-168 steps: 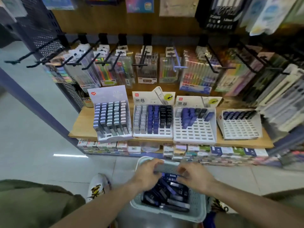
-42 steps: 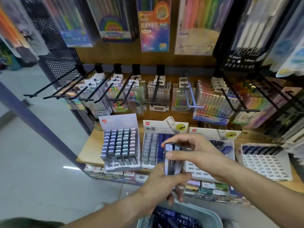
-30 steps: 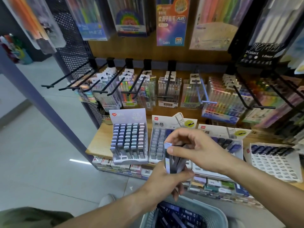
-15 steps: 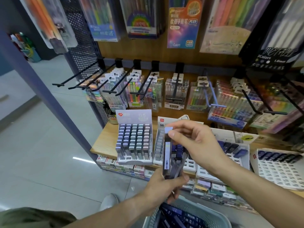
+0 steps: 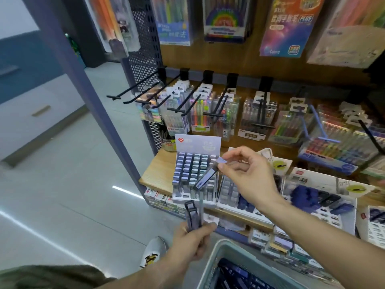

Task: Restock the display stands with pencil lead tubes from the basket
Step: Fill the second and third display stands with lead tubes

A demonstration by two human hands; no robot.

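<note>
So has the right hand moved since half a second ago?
Yes. The right hand has lifted one tube out of the bunch in the left hand and carried it up toward the leftmost display stand.

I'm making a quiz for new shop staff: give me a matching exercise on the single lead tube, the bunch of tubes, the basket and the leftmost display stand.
Things:
1. single lead tube
2. bunch of tubes
3. basket
4. leftmost display stand

States:
A. on the wooden shelf, nearly full
B. pinched in the right hand, tilted
C. gripped upright in the left hand
D. at the bottom of the view, holding dark tubes

Pairs: 1-B, 2-C, 3-D, 4-A
</note>
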